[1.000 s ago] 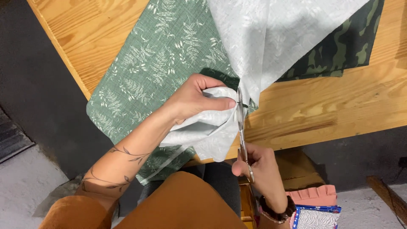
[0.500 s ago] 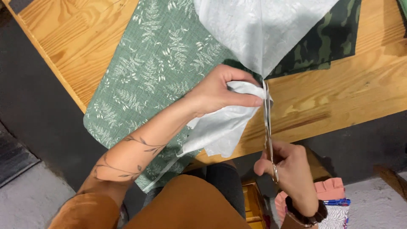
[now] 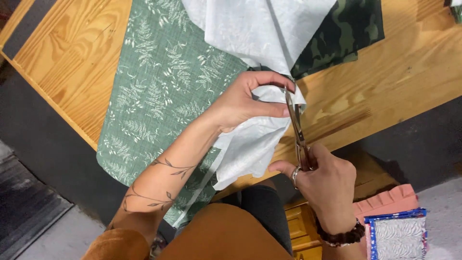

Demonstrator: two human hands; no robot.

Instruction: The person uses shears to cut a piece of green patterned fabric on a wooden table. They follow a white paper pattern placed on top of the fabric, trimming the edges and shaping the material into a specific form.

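Scissors are creeping farther up the white fabric, right hand gripping the handles, left hand pinching cloth just left of the upward-pointing blades.

Pale cloth overlaps fern cloth on table; scissors right of left hand.

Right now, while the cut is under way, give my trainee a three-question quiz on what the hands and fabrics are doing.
1. True or false: the right hand holds the scissors.
2. What does the left hand pinch?
A. camouflage fabric
B. pale grey fabric
C. fern-print fabric
3. Which cloth hangs over the near edge of the wooden table?

Key:
1. True.
2. B, the pale grey fabric.
3. The green fern-print fabric; the camouflage fabric lies fully on the table.
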